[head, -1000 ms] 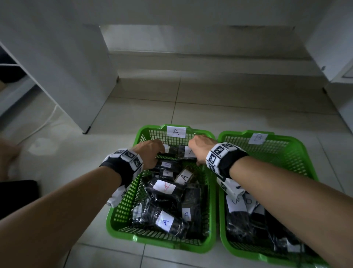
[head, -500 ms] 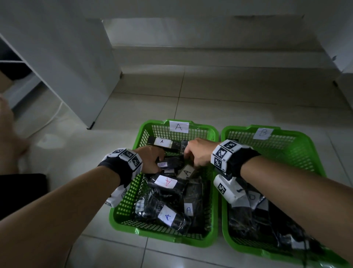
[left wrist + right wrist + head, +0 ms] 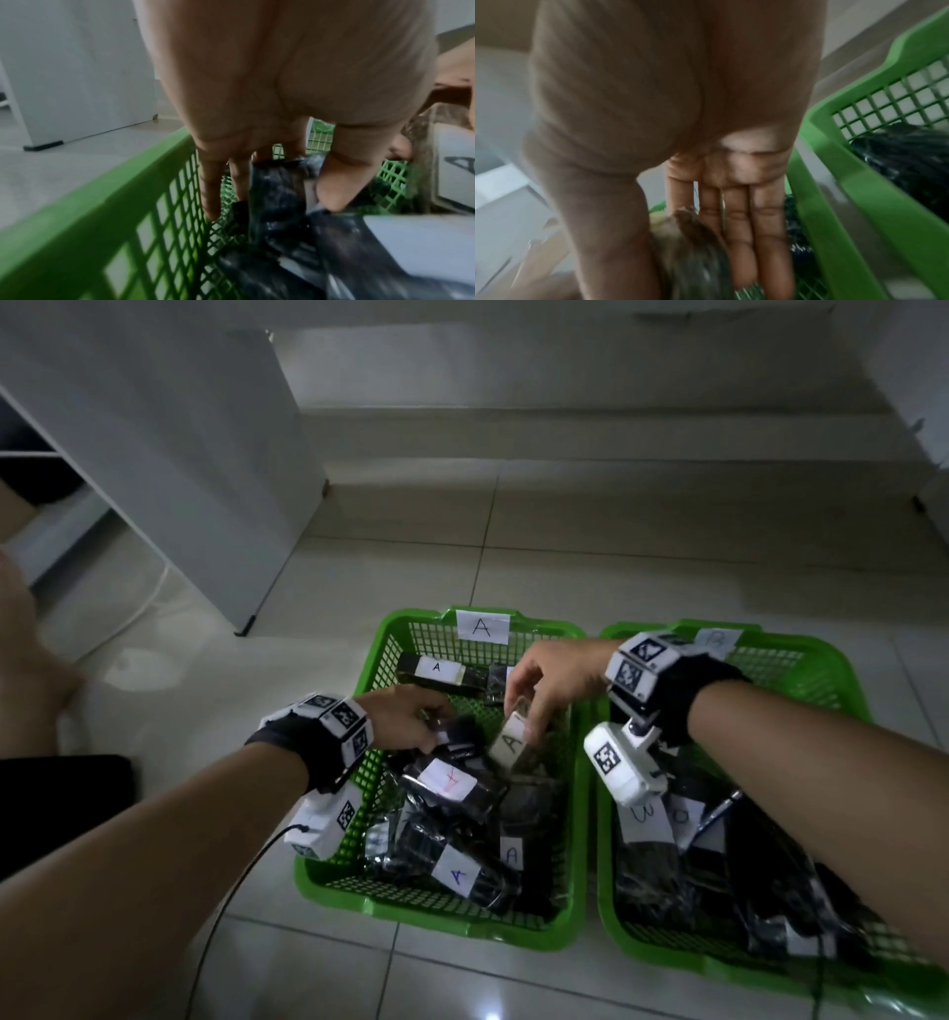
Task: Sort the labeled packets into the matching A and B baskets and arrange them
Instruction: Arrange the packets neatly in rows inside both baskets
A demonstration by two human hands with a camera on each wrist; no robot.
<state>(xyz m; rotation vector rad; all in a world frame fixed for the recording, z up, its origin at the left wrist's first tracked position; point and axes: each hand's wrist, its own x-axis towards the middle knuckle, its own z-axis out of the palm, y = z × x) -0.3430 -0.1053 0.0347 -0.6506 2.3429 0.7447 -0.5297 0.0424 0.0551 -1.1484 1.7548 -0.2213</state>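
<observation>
Two green mesh baskets stand side by side on the tiled floor. Basket A (image 3: 436,916) on the left holds several dark packets with white A labels; basket B (image 3: 775,639) on the right holds dark packets labelled B. My right hand (image 3: 529,711) pinches one A-labelled packet (image 3: 511,742) by its upper end above the middle of basket A; its fingers (image 3: 752,243) lie flat along the blurred packet (image 3: 695,263). My left hand (image 3: 436,716) grips a dark packet (image 3: 277,223) near the basket's left wall (image 3: 102,213). Another A packet (image 3: 436,669) lies along the far wall.
A white cabinet (image 3: 179,480) stands at the back left with a white cable (image 3: 138,608) on the floor beside it. A black wire (image 3: 231,891) trails from my left wrist. A low step (image 3: 565,439) crosses the back. A knee (image 3: 20,634) shows at far left.
Both hands drew back from the far end of basket A toward its middle, leaving an A packet along the far wall. The right hand now holds an A packet tilted up.
</observation>
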